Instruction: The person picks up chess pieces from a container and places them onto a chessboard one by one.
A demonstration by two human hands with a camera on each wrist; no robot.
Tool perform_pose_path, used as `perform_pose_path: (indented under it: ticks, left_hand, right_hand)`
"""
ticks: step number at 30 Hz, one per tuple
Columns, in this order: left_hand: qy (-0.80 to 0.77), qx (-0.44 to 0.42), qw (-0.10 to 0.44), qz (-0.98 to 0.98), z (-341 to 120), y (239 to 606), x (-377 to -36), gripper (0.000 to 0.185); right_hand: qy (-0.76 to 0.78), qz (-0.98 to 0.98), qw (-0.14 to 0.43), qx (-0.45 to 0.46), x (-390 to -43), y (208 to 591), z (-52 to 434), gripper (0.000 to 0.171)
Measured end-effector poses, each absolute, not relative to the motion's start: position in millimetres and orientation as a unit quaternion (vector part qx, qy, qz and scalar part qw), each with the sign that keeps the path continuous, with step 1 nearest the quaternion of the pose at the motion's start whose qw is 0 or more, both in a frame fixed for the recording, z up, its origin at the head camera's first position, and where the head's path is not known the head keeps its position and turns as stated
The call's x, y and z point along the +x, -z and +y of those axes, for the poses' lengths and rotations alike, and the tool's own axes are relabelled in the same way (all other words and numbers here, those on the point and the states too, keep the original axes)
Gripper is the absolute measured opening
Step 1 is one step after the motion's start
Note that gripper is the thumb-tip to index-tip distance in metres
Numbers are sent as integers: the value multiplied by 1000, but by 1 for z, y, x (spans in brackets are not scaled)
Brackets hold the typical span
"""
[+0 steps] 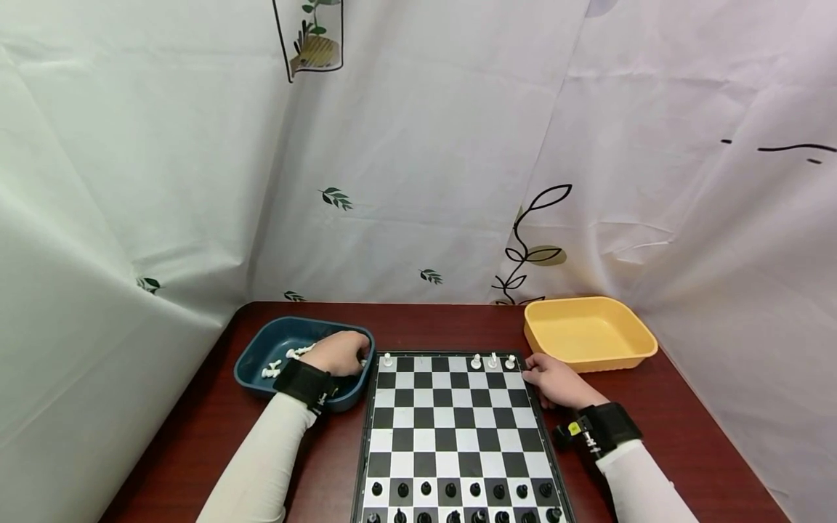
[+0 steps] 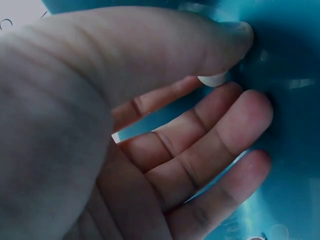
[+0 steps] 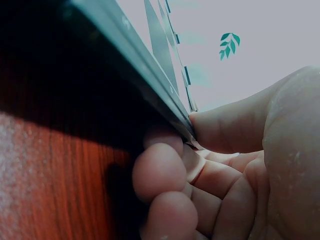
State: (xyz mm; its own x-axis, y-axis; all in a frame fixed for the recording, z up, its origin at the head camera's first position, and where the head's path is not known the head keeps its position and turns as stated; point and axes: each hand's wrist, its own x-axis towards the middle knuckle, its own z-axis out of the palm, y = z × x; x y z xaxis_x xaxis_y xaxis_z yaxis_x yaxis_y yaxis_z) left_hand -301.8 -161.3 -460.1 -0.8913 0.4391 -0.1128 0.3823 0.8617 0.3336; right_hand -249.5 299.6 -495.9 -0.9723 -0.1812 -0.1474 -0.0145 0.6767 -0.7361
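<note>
My left hand (image 1: pixel 337 353) reaches into a blue bin (image 1: pixel 251 341) at its right end. In the left wrist view, a small white chess piece (image 2: pixel 213 80), mostly hidden, is pinched between thumb and forefinger. Several other white chess pieces (image 1: pixel 271 370) lie in the bin. My right hand (image 1: pixel 559 381) grips the far right edge of a black-and-white chessboard (image 1: pixel 455 418), thumb against its top side and fingers curled beneath. On the board's far row stand a white piece (image 1: pixel 388 359) at the left corner and three white pieces (image 1: pixel 493 360) toward the right.
Black chess pieces (image 1: pixel 450 490) stand in two rows on the board's near side. A yellow bin (image 1: pixel 582 330) sits at the back right of the brown table (image 1: pixel 451 324). White fabric (image 1: pixel 418 145) hangs behind the table and along both sides.
</note>
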Motion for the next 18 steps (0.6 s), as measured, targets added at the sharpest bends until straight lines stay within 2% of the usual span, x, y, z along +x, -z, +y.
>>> perform_pose_path:
  ticks: [6,18]
  left_hand:
    - [-139,204,86,965,-161,460,-302,22]
    - [-142,178,81,970,-169,455,-303,14]
  right_hand:
    - [400,909,105,-52,-248,496,300,18]
    - [403,908,107,-51,-248,496,300,18]
